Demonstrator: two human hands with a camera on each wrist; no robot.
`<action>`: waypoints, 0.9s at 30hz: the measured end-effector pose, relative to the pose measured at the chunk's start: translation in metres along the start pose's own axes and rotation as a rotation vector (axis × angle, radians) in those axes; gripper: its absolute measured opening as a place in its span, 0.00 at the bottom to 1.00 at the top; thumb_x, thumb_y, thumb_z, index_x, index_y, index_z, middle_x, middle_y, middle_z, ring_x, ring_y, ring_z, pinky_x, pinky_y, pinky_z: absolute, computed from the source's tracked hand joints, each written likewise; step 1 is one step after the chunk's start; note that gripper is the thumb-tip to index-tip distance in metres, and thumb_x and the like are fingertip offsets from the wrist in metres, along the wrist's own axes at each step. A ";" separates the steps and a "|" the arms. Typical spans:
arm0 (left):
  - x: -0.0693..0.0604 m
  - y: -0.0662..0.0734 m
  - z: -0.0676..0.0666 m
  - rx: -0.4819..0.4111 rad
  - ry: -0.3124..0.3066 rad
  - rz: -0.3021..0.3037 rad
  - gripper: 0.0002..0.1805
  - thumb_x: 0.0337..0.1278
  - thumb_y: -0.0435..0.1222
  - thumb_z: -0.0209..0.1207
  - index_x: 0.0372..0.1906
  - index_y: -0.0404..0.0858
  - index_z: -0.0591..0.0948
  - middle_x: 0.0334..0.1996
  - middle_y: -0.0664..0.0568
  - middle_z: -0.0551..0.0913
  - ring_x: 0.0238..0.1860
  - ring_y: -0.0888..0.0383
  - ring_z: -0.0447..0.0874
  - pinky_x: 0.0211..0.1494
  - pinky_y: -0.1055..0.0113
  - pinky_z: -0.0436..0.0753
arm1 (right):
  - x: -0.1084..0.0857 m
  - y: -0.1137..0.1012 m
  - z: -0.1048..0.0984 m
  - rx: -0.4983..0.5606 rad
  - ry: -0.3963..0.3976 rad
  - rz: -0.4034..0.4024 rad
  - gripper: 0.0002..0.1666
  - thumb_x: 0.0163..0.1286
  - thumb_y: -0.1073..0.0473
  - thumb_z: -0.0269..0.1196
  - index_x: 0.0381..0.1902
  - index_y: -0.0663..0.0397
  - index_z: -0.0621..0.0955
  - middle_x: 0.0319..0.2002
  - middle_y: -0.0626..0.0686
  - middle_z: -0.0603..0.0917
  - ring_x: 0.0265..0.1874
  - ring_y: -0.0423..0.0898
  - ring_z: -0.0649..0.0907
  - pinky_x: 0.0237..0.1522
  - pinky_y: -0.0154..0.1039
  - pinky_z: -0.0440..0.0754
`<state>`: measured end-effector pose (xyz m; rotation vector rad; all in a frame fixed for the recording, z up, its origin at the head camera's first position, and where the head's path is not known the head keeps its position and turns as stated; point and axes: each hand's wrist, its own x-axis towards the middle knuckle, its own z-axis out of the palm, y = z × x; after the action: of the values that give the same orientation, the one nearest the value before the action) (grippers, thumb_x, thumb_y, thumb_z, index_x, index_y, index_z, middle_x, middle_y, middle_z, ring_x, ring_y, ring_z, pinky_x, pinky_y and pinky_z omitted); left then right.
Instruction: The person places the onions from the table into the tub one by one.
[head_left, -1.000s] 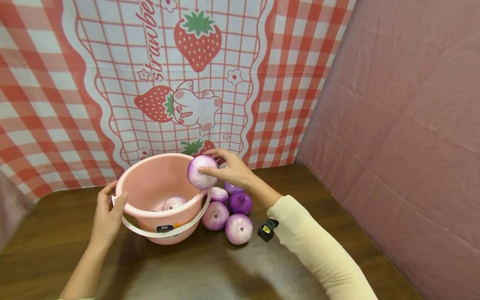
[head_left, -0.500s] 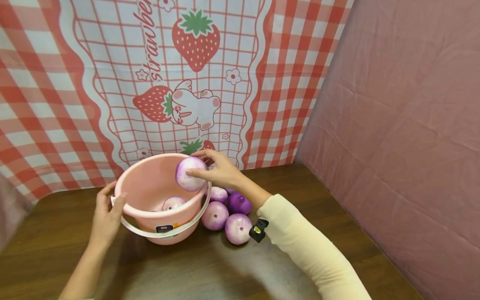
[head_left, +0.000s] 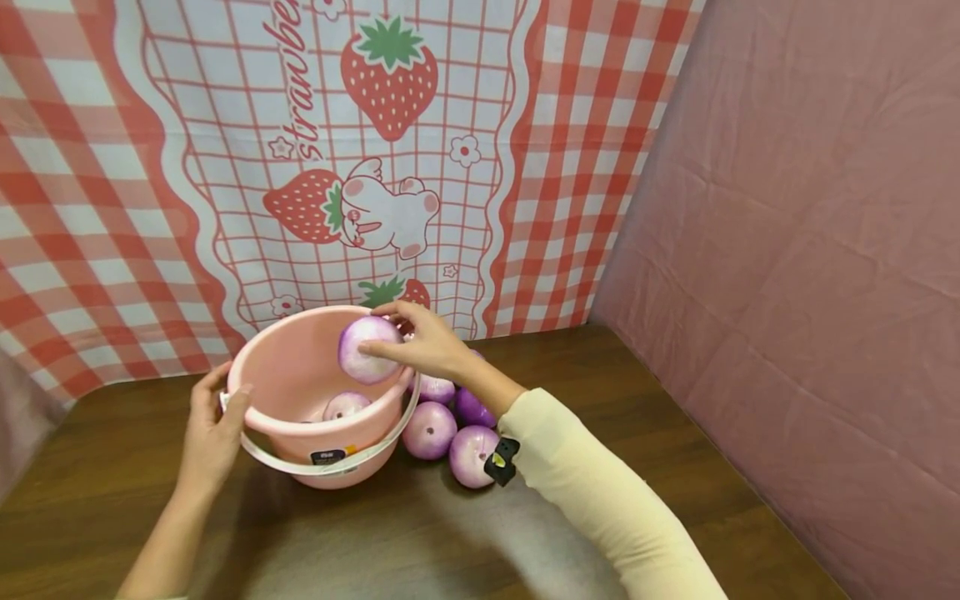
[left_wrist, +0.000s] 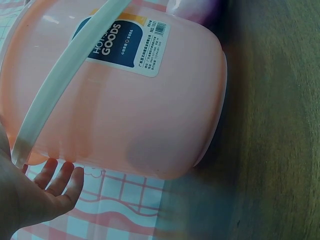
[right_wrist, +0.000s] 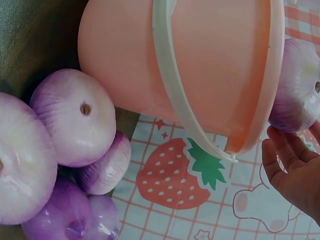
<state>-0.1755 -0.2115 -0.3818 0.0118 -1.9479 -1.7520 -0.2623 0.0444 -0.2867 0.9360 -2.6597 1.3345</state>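
Note:
A pink bucket with a white handle stands on the table. My left hand grips its left rim, thumb on the near side; in the left wrist view the fingers curl by the handle's end. My right hand holds a purple-and-white onion between thumb and fingers, over the right part of the bucket's mouth. In the right wrist view that onion shows just past the rim. Another onion lies inside the bucket. Whatever else is at the bottom is hidden by the near wall.
Several onions sit in a group on the table right of the bucket, partly under my right forearm. A checked strawberry cloth hangs behind the wooden table. A pink cloth hangs at the right.
My right hand has moved left with the onion, from the bucket's right rim to over its opening. The left hand keeps its hold on the rim.

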 end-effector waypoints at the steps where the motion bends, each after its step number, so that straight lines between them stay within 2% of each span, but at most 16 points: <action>1: 0.000 0.000 0.000 -0.001 0.000 0.000 0.20 0.66 0.31 0.48 0.59 0.49 0.63 0.46 0.68 0.70 0.39 0.78 0.73 0.40 0.90 0.73 | 0.000 0.000 0.001 -0.001 -0.002 0.000 0.32 0.55 0.45 0.69 0.56 0.47 0.76 0.46 0.49 0.81 0.45 0.42 0.79 0.45 0.31 0.78; 6: 0.000 -0.001 0.000 0.000 0.005 -0.005 0.20 0.66 0.31 0.48 0.59 0.49 0.63 0.46 0.68 0.69 0.40 0.78 0.72 0.41 0.91 0.72 | 0.003 0.001 0.006 -0.025 -0.009 -0.005 0.32 0.56 0.44 0.68 0.57 0.47 0.75 0.46 0.49 0.81 0.46 0.42 0.79 0.44 0.30 0.79; 14: 0.001 -0.002 0.001 0.027 0.013 -0.016 0.21 0.66 0.31 0.48 0.61 0.47 0.63 0.47 0.69 0.68 0.42 0.78 0.71 0.42 0.91 0.71 | 0.007 0.000 0.013 -0.003 0.005 0.017 0.33 0.55 0.44 0.69 0.58 0.47 0.75 0.48 0.49 0.81 0.47 0.42 0.79 0.45 0.30 0.79; 27: 0.000 -0.002 0.000 -0.011 0.015 -0.016 0.21 0.65 0.30 0.48 0.60 0.48 0.64 0.45 0.67 0.70 0.39 0.77 0.73 0.40 0.90 0.73 | 0.015 0.000 0.022 -0.010 0.003 0.011 0.34 0.54 0.43 0.69 0.57 0.46 0.75 0.48 0.48 0.81 0.47 0.40 0.78 0.47 0.30 0.78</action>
<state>-0.1766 -0.2116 -0.3837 0.0361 -1.9323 -1.7679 -0.2690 0.0211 -0.2961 0.9181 -2.6708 1.3221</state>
